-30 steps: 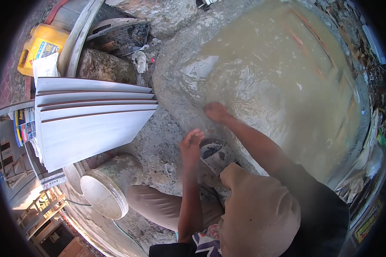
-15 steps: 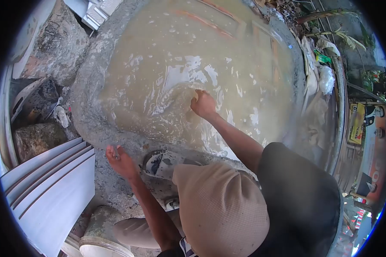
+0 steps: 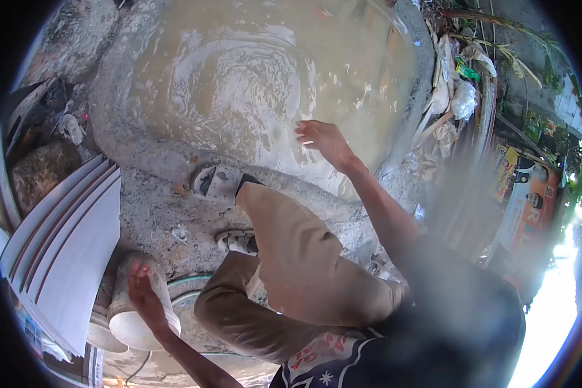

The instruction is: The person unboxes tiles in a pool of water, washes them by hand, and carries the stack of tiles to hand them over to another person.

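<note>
Over the near edge of the murky water [image 3: 349, 84] is my right hand [image 3: 323, 141], its fingers stretched out and apart with nothing in them. The water fills a rough concrete basin [image 3: 113, 123]. Rings of ripples spread beyond that hand. At the lower left, my left hand [image 3: 145, 294] hangs in front of a whitish, dirt-stained bucket [image 3: 165, 304]. Its fingers are extended and it holds nothing; whether it touches the bucket I cannot tell. Several large white slabs [image 3: 77, 258] with brownish edges stand upright beside the bucket.
A sandalled foot [image 3: 216, 182] rests against the basin's near wall. Rough stones [image 3: 42, 174] lie at the left. Along the right side are plastic waste [image 3: 463, 100], poles and a printed banner [image 3: 527, 207]. A green hose [image 3: 191, 279] runs behind the bucket.
My right hand has come up from the water toward me, its fingers opening. My left hand has swung down and back to the bucket. The view has shifted, showing more of my legs.
</note>
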`<state>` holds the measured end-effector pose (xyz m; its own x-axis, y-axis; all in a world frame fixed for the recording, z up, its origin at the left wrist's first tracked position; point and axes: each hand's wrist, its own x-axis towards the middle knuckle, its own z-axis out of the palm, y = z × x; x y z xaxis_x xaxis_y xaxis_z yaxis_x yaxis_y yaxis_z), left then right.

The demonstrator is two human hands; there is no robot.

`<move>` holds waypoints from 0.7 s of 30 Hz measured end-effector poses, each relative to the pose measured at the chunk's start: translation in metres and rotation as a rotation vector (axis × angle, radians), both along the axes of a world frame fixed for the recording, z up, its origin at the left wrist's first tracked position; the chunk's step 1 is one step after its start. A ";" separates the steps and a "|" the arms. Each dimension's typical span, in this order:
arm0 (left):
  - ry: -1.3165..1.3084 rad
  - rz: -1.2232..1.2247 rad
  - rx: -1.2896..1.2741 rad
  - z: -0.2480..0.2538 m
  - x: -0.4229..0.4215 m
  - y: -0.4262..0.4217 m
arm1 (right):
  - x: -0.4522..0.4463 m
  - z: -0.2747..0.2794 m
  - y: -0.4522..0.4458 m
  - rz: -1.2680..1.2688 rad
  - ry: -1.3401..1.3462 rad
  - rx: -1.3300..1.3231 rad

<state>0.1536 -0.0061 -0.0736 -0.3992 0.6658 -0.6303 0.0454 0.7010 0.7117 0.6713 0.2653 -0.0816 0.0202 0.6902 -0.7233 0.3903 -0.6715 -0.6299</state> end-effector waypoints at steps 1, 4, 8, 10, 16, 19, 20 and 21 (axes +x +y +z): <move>-0.026 -0.015 -0.121 0.008 0.006 -0.044 | 0.022 0.003 -0.030 0.228 -0.445 -0.026; -0.188 0.010 -0.369 0.056 0.062 -0.171 | 0.106 0.027 -0.157 0.691 -1.000 -0.019; -0.474 0.350 -0.788 0.131 0.145 -0.319 | 0.183 0.090 -0.336 0.400 -0.722 -0.565; -0.559 0.389 -0.841 0.171 0.188 -0.365 | 0.209 0.132 -0.418 0.516 -0.618 -0.614; -0.706 0.361 -0.855 0.225 0.230 -0.383 | 0.197 0.240 -0.511 -0.038 -0.351 -0.766; -0.712 0.232 -0.840 0.248 0.202 -0.352 | 0.201 0.290 -0.549 -0.078 -0.335 -0.594; -0.691 0.183 -0.839 0.259 0.196 -0.338 | 0.205 0.308 -0.573 -0.057 -0.397 -0.538; -0.654 0.133 -0.842 0.268 0.190 -0.326 | 0.217 0.316 -0.599 -0.037 -0.464 -0.467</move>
